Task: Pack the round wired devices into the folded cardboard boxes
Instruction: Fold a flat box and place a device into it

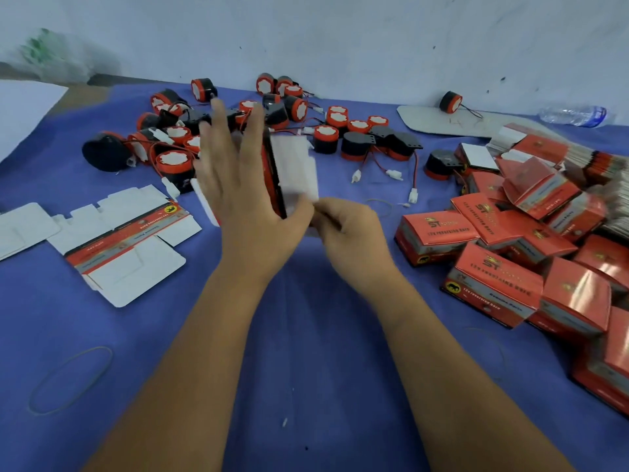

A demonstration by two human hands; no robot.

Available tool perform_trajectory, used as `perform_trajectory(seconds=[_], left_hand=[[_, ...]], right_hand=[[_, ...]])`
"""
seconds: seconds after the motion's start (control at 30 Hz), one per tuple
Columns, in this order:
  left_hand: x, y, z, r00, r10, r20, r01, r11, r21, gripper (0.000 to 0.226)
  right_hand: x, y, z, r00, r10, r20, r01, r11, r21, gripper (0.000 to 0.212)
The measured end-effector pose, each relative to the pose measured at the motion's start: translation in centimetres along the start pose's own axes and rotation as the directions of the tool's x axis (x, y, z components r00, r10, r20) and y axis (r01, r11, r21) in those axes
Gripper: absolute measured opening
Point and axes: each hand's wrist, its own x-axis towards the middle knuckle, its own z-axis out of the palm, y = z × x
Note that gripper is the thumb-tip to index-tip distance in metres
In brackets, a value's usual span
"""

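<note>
Here, a partly folded cardboard box (292, 172), red outside and white inside, is held upright above the middle of a blue table cover (306, 369); its outline is blurred, so how far it is folded cannot be told; the left hand (238, 185) stands against its red face with fingers straight and spread, pointing up and away, thumb at the lower edge; the right hand (347, 229) sits just below and to the right, fingers curled, pinching the box's white lower corner between thumb and fingertips; both bare forearms reach in from the bottom edge and converge on the box; behind the hands, round wired devices (326, 137), black bodies with red rims and white faces, lie scattered across the far part of the cover, their red and black wires ending in white connectors (394, 173); one more device (450, 102) sits apart near the wall on a pale flat sheet (442, 124); to the left, an unfolded box blank (126, 240) lies flat, white side mostly up; to the right, finished red boxes (493, 284) are heaped together, with a stack of flat blanks (585, 155) behind them; a rubber band (71, 379) lies at lower left; a clear plastic bottle (575, 114) rests on its side by the wall.
</note>
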Motion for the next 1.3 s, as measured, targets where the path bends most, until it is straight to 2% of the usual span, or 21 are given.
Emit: perform_trajectory(seconds=[0.03,0.1,0.2,0.27,0.37,0.43,0.53,0.7,0.83,0.9,0.97,1.03,1.13,1.2,1.3], left_hand=[[0.1,-0.1,-0.3,0.998,0.055,0.001,-0.055,0.998,0.039,0.085],[0.3,-0.4,-0.6,0.983,0.184,0.008,-0.183,0.974,0.131,0.075],[0.2,-0.4,-0.9,0.965,0.255,0.067,-0.262,0.958,0.120,0.066],[0.0,-0.2,-0.8,0.953,0.271,0.139,-0.284,0.955,0.084,0.069],[-0.2,-0.4,-0.6,0.931,0.298,0.212,-0.327,0.938,0.116,0.081],[-0.3,-0.4,-0.4,0.923,0.302,0.240,-0.342,0.929,0.145,0.090],[-0.3,-0.5,-0.3,0.923,0.278,0.265,-0.331,0.927,0.178,0.098],[-0.4,-0.1,-0.3,0.937,0.256,0.238,-0.296,0.943,0.150,0.098],[-0.2,0.0,-0.2,0.933,0.309,0.184,-0.330,0.939,0.096,0.097],[-0.3,-0.2,0.0,0.932,0.319,0.172,-0.335,0.940,0.068,0.101],[-0.4,-0.3,0.2,0.941,0.300,0.160,-0.310,0.950,0.042,0.108],[-0.4,-0.5,0.4,0.951,0.273,0.146,-0.280,0.960,0.029,0.113],[-0.4,-0.6,0.2,0.960,0.240,0.145,-0.247,0.969,0.028,0.117],[-0.4,-0.8,0.0,0.964,0.203,0.170,-0.205,0.979,-0.010,0.114],[-0.5,-0.8,-0.3,0.971,0.071,0.228,-0.028,0.982,-0.187,0.107]], right_hand=[[-0.1,0.1,0.5,1.000,-0.028,-0.014,0.027,0.994,-0.103,0.019],[-0.1,0.3,0.9,0.996,-0.010,-0.094,-0.004,0.988,-0.152,0.017],[0.1,0.4,0.3,0.971,0.131,-0.202,-0.127,0.991,0.030,0.016],[0.2,0.4,-0.4,0.950,0.209,-0.233,-0.180,0.974,0.138,0.016],[0.2,0.4,-1.0,0.919,0.308,-0.245,-0.234,0.928,0.290,0.014],[0.3,0.4,-1.2,0.903,0.349,-0.251,-0.264,0.911,0.318,0.014],[0.4,0.5,-1.1,0.881,0.358,-0.309,-0.280,0.922,0.267,0.013],[0.4,0.3,-1.0,0.835,0.290,-0.467,-0.237,0.956,0.170,0.014],[0.5,0.3,-1.3,0.786,0.231,-0.574,-0.199,0.973,0.118,0.013],[0.3,-0.1,-1.4,0.781,0.111,-0.614,-0.132,0.991,0.011,0.013],[0.2,-0.4,-1.7,0.763,-0.086,-0.640,-0.038,0.983,-0.177,0.012],[0.1,-0.5,-2.0,0.783,-0.224,-0.581,0.038,0.949,-0.314,0.014],[-0.1,-0.3,-2.0,0.884,-0.269,-0.382,0.109,0.913,-0.392,0.014],[-0.2,-0.2,-1.7,0.900,-0.327,-0.288,0.157,0.861,-0.484,0.012],[-0.2,-0.2,-1.5,0.903,-0.351,-0.249,0.188,0.842,-0.506,0.009]])
